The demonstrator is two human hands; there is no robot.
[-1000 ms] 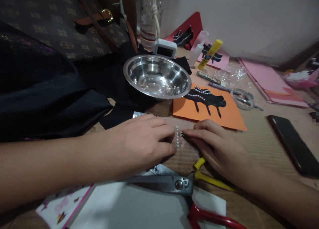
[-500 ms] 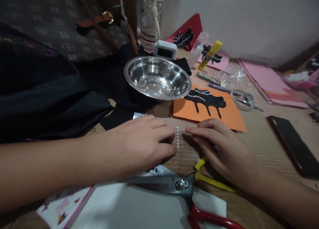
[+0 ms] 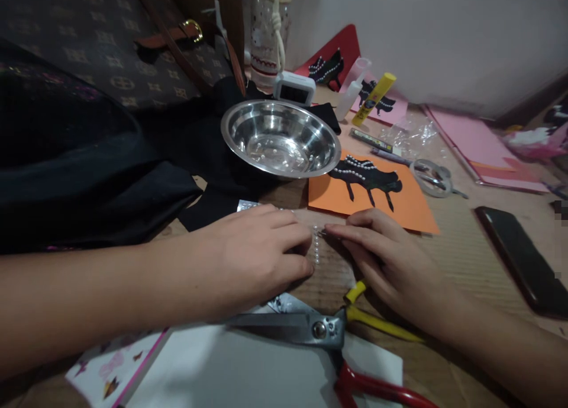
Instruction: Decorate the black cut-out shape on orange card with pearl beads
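A short row of white pearl beads (image 3: 316, 246) stands out at the fingertips of my left hand (image 3: 248, 251), whose fingers are curled closed over what seems to be the beads' backing. Behind that hand show a silvery edge (image 3: 247, 206) and a few more beads. From the right, my right hand (image 3: 390, 248) pinches a thin, pointed tool that looks like tweezers (image 3: 323, 233), its tip at the upper beads. Most of the tool is hidden by the fingers. An orange card (image 3: 412, 210) with a black, bead-trimmed shoe cutout (image 3: 377, 180) lies just beyond.
A steel bowl (image 3: 284, 118) with loose beads stands behind my hands. Large scissors (image 3: 306, 328) with red and yellow handles lie in front, over a white sheet (image 3: 213, 372). A phone (image 3: 519, 257) is at right; a glue stick (image 3: 374, 99) and a bottle (image 3: 350, 97) stand farther back.
My right hand has shifted slightly left and up, bringing its fingertips and the thin tool closer to the pearl beads. My left hand has stayed where it was.
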